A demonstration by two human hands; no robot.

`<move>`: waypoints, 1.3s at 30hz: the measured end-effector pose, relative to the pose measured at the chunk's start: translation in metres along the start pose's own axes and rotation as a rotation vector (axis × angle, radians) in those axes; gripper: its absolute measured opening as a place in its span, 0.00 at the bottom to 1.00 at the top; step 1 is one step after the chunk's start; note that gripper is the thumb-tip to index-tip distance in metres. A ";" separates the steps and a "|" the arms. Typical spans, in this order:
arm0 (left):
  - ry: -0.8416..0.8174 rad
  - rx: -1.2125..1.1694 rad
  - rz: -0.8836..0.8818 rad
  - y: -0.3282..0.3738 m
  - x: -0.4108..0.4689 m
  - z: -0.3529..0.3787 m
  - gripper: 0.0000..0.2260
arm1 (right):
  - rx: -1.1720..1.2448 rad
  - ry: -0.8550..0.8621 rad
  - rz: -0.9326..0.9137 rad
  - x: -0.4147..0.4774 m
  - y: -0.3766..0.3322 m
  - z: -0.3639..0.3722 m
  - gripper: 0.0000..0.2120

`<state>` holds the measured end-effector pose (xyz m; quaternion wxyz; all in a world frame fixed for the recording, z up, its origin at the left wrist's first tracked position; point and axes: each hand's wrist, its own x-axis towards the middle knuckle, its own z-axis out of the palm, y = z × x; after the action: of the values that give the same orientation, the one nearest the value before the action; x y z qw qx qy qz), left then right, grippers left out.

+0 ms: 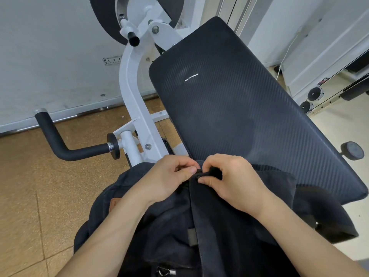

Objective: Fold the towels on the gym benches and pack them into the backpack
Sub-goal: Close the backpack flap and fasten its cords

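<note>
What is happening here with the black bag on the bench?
A person is working on a black backpack that rests on the near end of a black padded gym bench. Both hands meet at the top of the bag: the left hand and the right hand each pinch a small dark fastening, perhaps a buckle or a zip pull. No towel is visible on the bench pad, and whether any is inside the bag cannot be seen.

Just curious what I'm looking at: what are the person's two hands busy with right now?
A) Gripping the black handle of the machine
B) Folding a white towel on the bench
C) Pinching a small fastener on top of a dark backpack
C: the left hand and right hand meet at a small fastener atop the dark backpack.
</note>
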<state>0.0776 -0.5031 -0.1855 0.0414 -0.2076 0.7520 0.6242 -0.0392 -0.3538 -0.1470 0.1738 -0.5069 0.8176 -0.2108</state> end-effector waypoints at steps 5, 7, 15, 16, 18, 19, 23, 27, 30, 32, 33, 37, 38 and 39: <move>0.025 -0.121 -0.009 0.003 -0.008 0.000 0.07 | 0.108 0.003 0.009 -0.002 0.003 -0.001 0.07; 0.059 -0.134 -0.019 0.002 -0.008 0.002 0.08 | 0.076 0.013 -0.049 -0.005 0.001 0.001 0.06; 0.170 -0.163 0.013 0.000 -0.009 0.010 0.11 | 0.120 0.043 -0.051 -0.009 0.002 0.002 0.05; 0.181 -0.159 0.025 0.001 -0.010 0.010 0.11 | 0.143 0.053 -0.040 -0.009 0.001 0.003 0.06; 0.176 -0.158 0.041 0.003 -0.013 0.009 0.09 | 0.215 0.079 0.021 -0.010 0.000 0.003 0.07; 0.157 -0.174 0.043 0.004 -0.015 0.007 0.07 | 0.247 0.088 0.057 -0.010 -0.001 0.003 0.08; 0.121 -0.197 0.015 0.007 -0.016 0.008 0.04 | 0.295 0.110 0.114 -0.004 -0.005 0.002 0.11; 0.193 -0.094 -0.017 0.004 -0.008 0.023 0.04 | 0.142 -0.010 0.119 0.002 -0.009 -0.007 0.13; 0.235 -0.021 -0.042 0.002 -0.004 0.034 0.04 | 0.011 -0.130 0.105 0.009 -0.014 -0.016 0.13; 0.282 0.024 -0.056 0.005 -0.002 0.040 0.04 | -0.055 -0.132 0.123 0.012 -0.018 -0.015 0.15; 0.306 0.038 -0.055 0.006 -0.002 0.043 0.05 | -0.072 -0.129 0.142 0.013 -0.018 -0.014 0.15; 0.350 0.015 -0.038 0.003 -0.001 0.045 0.09 | 0.087 -0.196 0.244 0.015 -0.015 -0.014 0.14; 0.337 -0.001 -0.046 0.001 0.001 0.044 0.09 | 0.087 -0.212 0.259 0.015 -0.014 -0.013 0.13; 0.319 -0.001 -0.057 0.000 0.002 0.044 0.08 | 0.050 -0.215 0.260 0.013 -0.012 -0.010 0.13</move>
<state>0.0667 -0.4620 -0.1956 -0.0610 -0.3254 0.7426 0.5822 -0.0406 -0.3691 -0.1329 0.2985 -0.4121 0.8474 -0.1516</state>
